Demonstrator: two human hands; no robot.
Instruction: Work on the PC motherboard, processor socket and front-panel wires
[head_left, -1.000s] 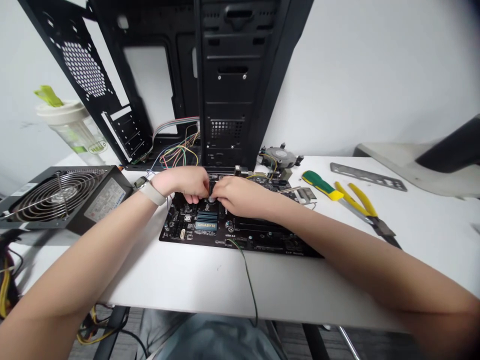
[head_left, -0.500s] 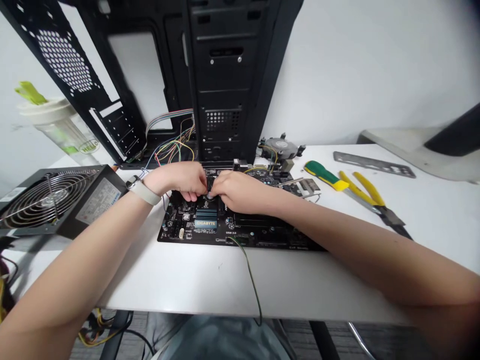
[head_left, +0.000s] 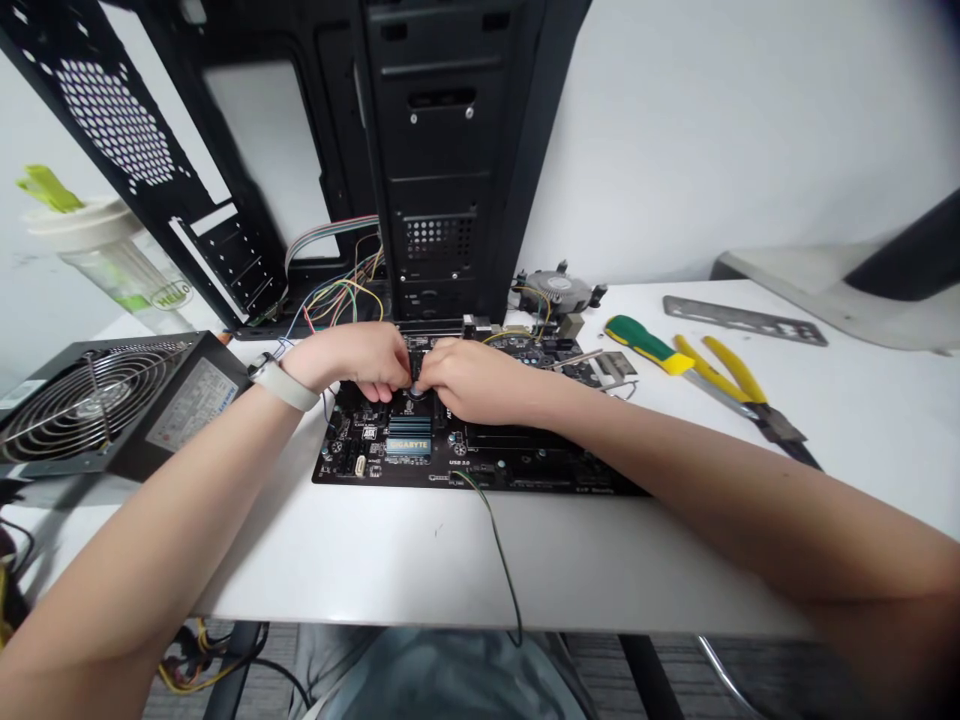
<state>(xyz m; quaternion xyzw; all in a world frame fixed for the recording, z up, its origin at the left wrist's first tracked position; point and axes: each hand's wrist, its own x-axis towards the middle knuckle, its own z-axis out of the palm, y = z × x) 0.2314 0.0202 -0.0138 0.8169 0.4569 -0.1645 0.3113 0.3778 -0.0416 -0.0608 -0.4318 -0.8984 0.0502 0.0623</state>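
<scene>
A black Gigabyte motherboard (head_left: 390, 474) lies flat on the white table, with a blue heatsink (head_left: 409, 438) near its front left. Just behind the heatsink is a small silver coin cell battery (head_left: 416, 391), partly covered by fingers. My left hand (head_left: 371, 362), with a watch band at the wrist, has its fingers curled closed and the tips on the battery's left side. From the right, my right hand (head_left: 469, 380) meets it there, thumb and fingers pinched at the battery. Both grips are partly hidden by the knuckles.
A black computer case (head_left: 450, 170) stands behind the board, loose wires inside. A power supply (head_left: 172, 405) sits left, near a lidded cup (head_left: 112, 250). Rightward lie a CPU cooler (head_left: 559, 290), screwdriver (head_left: 645, 345), pliers (head_left: 739, 385) and metal I/O plate (head_left: 742, 318). A green wire (head_left: 499, 545) hangs over the front edge.
The view has shifted slightly, so everything sits a little further left and up. Both hands stay at the coin cell battery with almost the same finger pose.
</scene>
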